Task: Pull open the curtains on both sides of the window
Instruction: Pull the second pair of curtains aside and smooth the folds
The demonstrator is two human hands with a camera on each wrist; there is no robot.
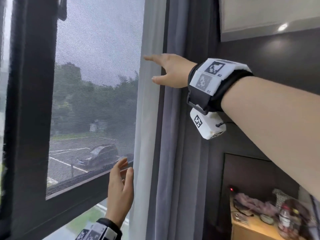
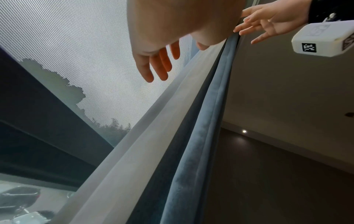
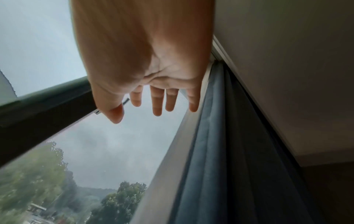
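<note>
A sheer white curtain (image 1: 147, 118) hangs bunched at the right edge of the window (image 1: 93, 94). Behind it is a blue-grey thick curtain (image 1: 173, 135), also gathered to the right. My right hand (image 1: 166, 71) is raised in front of the sheer curtain, fingers straight and spread, holding nothing. Lower down, my left hand (image 1: 121, 184) is held up with loose fingers beside the sheer's edge. In the left wrist view the left hand (image 2: 159, 63) hovers in front of the screen, next to the sheer (image 2: 143, 144) and the blue curtain (image 2: 191, 159). In the right wrist view the right hand (image 3: 153, 94) is flat beside the blue curtain (image 3: 220, 151).
A dark window frame (image 1: 29, 118) runs down the left and across below the mesh screen. A dark wall panel (image 1: 268, 63) lies to the right. Below it a wooden table (image 1: 251, 227) holds cluttered items. A car park shows outside.
</note>
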